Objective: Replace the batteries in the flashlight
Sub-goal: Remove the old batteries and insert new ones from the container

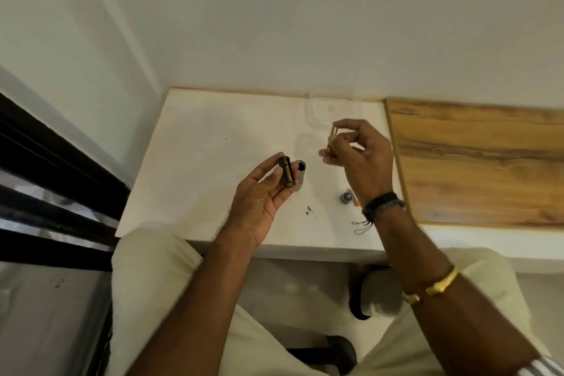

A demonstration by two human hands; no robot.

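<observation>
Flashlight body [300, 175], a silver metal tube with its open dark end facing up, stands on the white surface [198, 162] just beside our left hand [259, 195], at about 3 o'clock from the fingertips. That hand lies palm up above the surface, and its grip, thumb against fingers, is pressed onto a black cylindrical battery holder with gold-banded cells [287, 171] held upright. Our right hand [360, 156], raised at 2 o'clock from the tube and well apart from it, has its grip pinching a slim gold-coloured battery [333, 135] between thumb and forefinger, the cell tilted nearly upright. On the surface at 4 o'clock from the tube, near the right wrist, sits the round dark flashlight cap [346, 198], with a small orange-tipped piece [356, 200] touching it or just beside it; we cannot tell which. A thin black lanyard cord [361, 226] curls at the near edge, below the black woven wristband [383, 204]. A gold bracelet [439, 285] rings the right forearm. Small dark flecks [309, 210] lie between the two arms. A clear plastic tray [317, 114], hard to make out, rests at the far edge at 12 o'clock, and a wood-grain panel [476, 162] adjoins the surface at 3 o'clock.
</observation>
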